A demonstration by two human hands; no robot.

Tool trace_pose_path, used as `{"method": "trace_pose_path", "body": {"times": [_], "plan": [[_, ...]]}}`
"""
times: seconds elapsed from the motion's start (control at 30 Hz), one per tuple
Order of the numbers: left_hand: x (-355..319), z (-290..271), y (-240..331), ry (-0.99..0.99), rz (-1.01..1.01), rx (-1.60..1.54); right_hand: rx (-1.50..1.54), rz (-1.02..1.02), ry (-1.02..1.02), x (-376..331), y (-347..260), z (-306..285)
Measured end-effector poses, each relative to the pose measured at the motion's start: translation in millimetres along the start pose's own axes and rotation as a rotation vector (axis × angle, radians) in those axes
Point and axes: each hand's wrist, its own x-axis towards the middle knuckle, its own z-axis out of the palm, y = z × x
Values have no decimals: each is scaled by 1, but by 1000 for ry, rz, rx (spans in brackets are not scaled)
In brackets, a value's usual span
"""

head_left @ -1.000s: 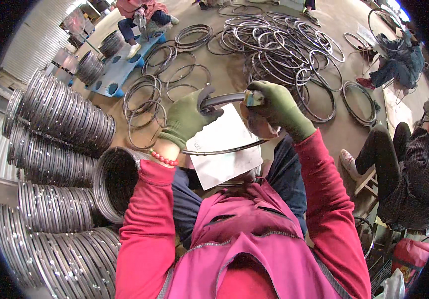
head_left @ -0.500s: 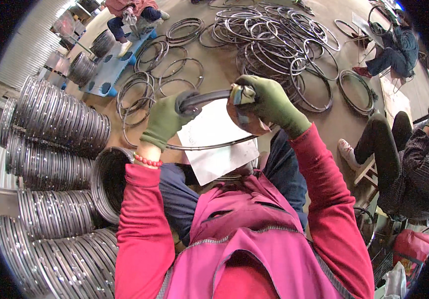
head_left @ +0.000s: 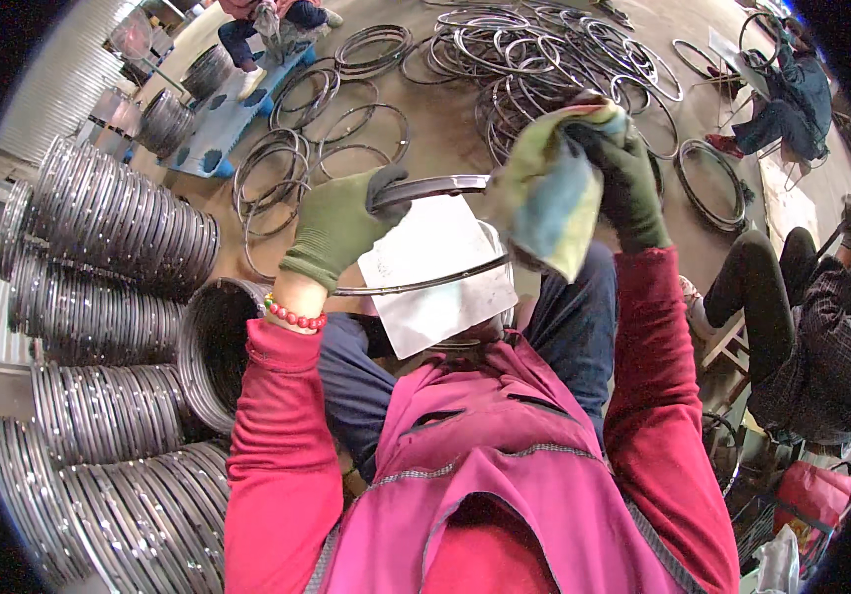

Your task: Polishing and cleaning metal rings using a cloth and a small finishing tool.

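Observation:
My left hand (head_left: 344, 220), in a green glove with dark fingers, is closed around a dark metal wheel rim (head_left: 442, 185) held up over my lap. The rim's lower part (head_left: 425, 285) curves across beneath my hands. In my right hand (head_left: 627, 180), gloved alike, a rumpled yellow, green and blue cloth (head_left: 552, 193) hangs down. It covers the right side of the rim; whether it touches the rim I cannot tell. Seen through the ring, a white sheet (head_left: 425, 252) lies between my knees.
Several long stacks of rims (head_left: 119, 218) stand on my left, with a rim bundle (head_left: 220, 346) beside my leg. Loose rims (head_left: 534, 59) lie heaped on the floor ahead. People sit at the far left by a blue pallet (head_left: 223, 119), far right, and close on my right (head_left: 792, 337).
My right hand has moved right, away from the rim's top, and the cloth now hangs loosely spread from it. My left hand keeps its grip on the rim.

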Motion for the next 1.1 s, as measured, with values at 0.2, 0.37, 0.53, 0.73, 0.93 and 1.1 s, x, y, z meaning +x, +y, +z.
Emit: {"method": "trace_pose_path", "body": {"times": [0.2, 0.37, 0.53, 0.73, 0.93, 1.1], "plan": [[-3, 10, -2, 103, -14, 26, -1032, -232, -434, -4, 35, 31], [-5, 7, -17, 212, 44, -226, -1243, -452, -302, -1, 29, 57], [1, 23, -26, 165, -98, -245, -1415, -288, -465, 5, 20, 93], [-1, 28, -41, 214, -171, -207, -1095, -274, -237, 16, 54, 32], [10, 21, -31, 202, -120, -72, -1066, -187, -204, 15, 44, 27], [22, 34, -7, 132, 48, 18, -1353, -458, -453, 8, 34, 81]]}}
